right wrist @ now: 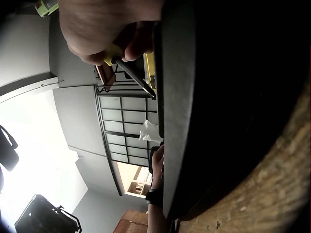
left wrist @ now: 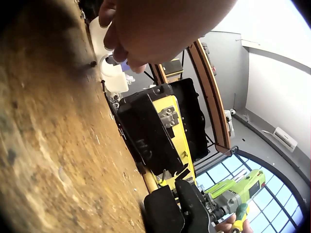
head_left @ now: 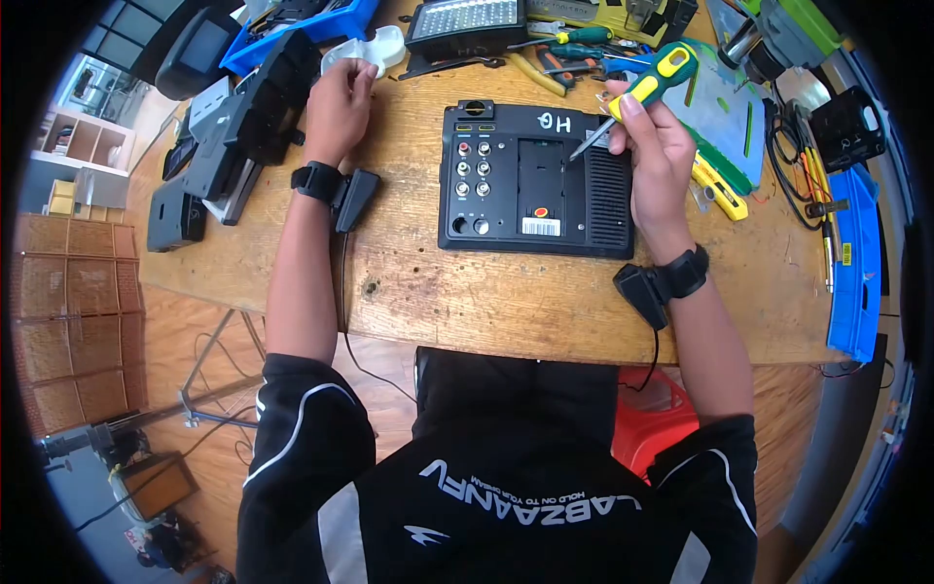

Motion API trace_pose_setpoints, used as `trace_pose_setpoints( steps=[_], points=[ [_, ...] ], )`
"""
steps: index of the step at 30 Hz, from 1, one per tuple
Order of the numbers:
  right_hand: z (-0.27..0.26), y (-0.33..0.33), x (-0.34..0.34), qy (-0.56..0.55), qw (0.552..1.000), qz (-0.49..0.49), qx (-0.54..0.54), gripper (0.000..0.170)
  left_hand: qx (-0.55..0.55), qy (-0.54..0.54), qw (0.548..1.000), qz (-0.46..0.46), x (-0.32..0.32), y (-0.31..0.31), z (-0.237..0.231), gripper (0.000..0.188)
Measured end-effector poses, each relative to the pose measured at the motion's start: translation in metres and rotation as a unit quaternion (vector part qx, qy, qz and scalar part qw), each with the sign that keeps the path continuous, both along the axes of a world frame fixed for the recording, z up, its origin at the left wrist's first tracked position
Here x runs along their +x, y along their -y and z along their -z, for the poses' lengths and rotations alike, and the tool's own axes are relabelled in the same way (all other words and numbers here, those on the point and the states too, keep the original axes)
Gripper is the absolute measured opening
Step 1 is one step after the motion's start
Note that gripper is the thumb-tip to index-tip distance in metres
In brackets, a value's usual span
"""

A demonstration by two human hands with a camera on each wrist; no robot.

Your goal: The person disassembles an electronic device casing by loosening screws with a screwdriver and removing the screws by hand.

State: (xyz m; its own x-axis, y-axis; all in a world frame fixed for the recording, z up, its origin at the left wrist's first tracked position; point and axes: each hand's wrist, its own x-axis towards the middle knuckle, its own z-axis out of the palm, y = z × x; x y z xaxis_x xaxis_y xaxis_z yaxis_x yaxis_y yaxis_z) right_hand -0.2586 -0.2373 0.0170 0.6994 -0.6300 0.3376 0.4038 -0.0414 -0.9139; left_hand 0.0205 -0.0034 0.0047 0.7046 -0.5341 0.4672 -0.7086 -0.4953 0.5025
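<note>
The right hand (head_left: 664, 165) grips a green-and-yellow screwdriver (head_left: 654, 82), its shaft slanting down-left over a black device (head_left: 603, 209) lying back-up on the wooden table. In the head view the tip is over the recessed middle panel; contact cannot be told. In the right wrist view, the fingers hold the screwdriver (right wrist: 131, 75) beside the device's dark edge (right wrist: 177, 111). At the upper left, the left hand (head_left: 338, 109) is at a translucent white container (head_left: 386, 47). Its bent fingers (left wrist: 116, 46) are over the container (left wrist: 114, 77) in the left wrist view; whether they pinch anything is hidden.
Black equipment (head_left: 229, 136) stands left of the left forearm. Behind the device are an LED light panel (head_left: 467, 19), pliers and other tools. A green drill (head_left: 793, 34), a yellow cutter (head_left: 720, 187), cables and a blue tray (head_left: 856, 263) lie on the right.
</note>
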Motion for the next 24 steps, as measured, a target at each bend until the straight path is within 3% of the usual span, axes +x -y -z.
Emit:
trace_pose_setpoints(
  steps=[5, 12, 19, 21, 22, 24],
  points=[
    [0.001, 0.0, 0.0, 0.01, 1.0, -0.009, 0.005, 0.03, -0.162, -0.075, 0.983, 0.052, -0.007, 0.009, -0.005, 0.026],
    [0.001, 0.0, 0.0, 0.009, 1.0, -0.009, -0.004, 0.029, -0.161, -0.144, 0.971, 0.097, -0.04, 0.02, -0.023, 0.027],
    [0.001, 0.001, -0.001, 0.011, 1.0, -0.012, -0.02, 0.03, -0.199, -0.249, 0.912, 0.259, -0.078, 0.033, -0.03, 0.021],
    [0.0, 0.002, 0.0, 0.01, 1.0, -0.01, -0.02, 0.03, -0.121, -0.231, 0.928, 0.265, -0.101, 0.035, -0.038, 0.017],
    [0.001, 0.001, -0.001, 0.006, 1.0, -0.01, -0.018, 0.029, -0.076, -0.168, 0.942, 0.279, -0.114, 0.037, -0.043, 0.014],
    [0.0, -0.001, -0.002, 0.005, 1.0, -0.004, -0.012, 0.03, -0.03, -0.121, 0.934, 0.335, -0.134, 0.042, -0.05, 0.012]
  ],
)
